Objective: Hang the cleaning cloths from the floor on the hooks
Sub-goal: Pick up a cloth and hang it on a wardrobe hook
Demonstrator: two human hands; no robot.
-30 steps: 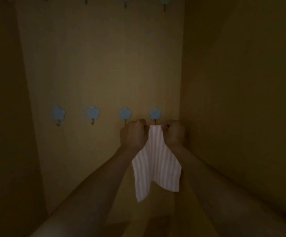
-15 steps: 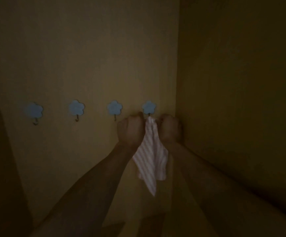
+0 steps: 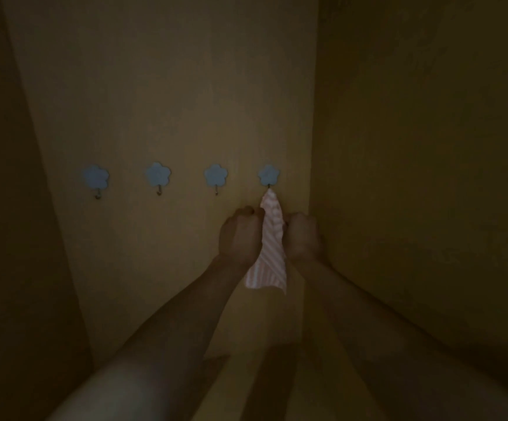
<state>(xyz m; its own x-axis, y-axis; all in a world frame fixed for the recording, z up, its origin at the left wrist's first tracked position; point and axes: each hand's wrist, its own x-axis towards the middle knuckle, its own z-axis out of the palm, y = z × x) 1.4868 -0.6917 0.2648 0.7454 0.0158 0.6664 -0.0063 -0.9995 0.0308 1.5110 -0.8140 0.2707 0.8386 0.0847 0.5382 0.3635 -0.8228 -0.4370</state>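
Striped cloth hanging from the rightmost flower hook, both hands on it.

The soft pink-and-white striped cloth [image 3: 269, 238] narrows to a peak at the small metal hook under the rightmost blue flower-shaped hook [image 3: 269, 175] and widens below. The left hand [image 3: 240, 237] and right hand [image 3: 303, 238] flank it, fingers curled, gripping its edges. Three more blue flower hooks [image 3: 155, 174] line the smooth yellowish wall [image 3: 155, 86] to the left, bare.
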